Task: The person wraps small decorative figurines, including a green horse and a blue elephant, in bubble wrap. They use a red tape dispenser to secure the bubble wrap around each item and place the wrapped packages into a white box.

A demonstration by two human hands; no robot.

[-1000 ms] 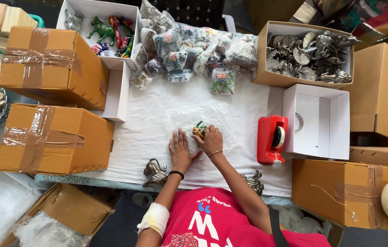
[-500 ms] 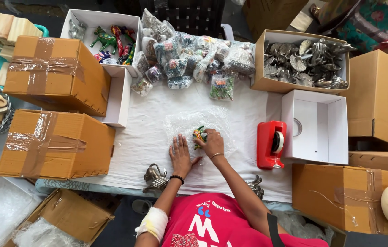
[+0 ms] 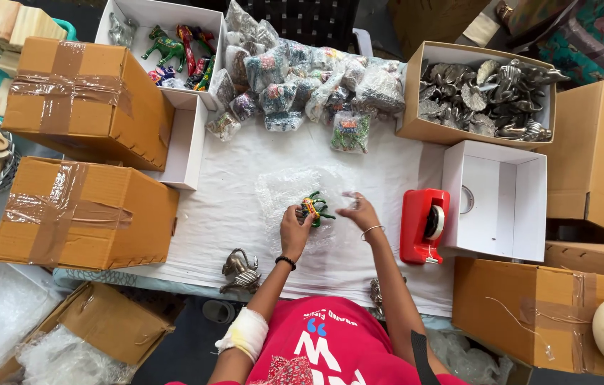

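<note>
**One figurine on the wrap, many still to go**

From the head camera, looking straight down: the left hand (image 3: pixel 295 232) pinches a small painted animal figurine (image 3: pixel 314 208) at the middle of the counter (image 3: pixel 230 214), where it sits on a sheet of clear bubble wrap (image 3: pixel 280 189). The right hand (image 3: pixel 360 212) hovers just beside it, fingers loosely spread, gripping nothing that I can see.

By my reckoning the wrapping has barely begun: the sheet lies flat and unfolded. A pile of wrapped bundles (image 3: pixel 302 82) at the far edge looks finished. Painted figurines remain in the white box (image 3: pixel 173 50), and the red tape dispenser (image 3: pixel 424 224) stands untouched nearby.
</note>
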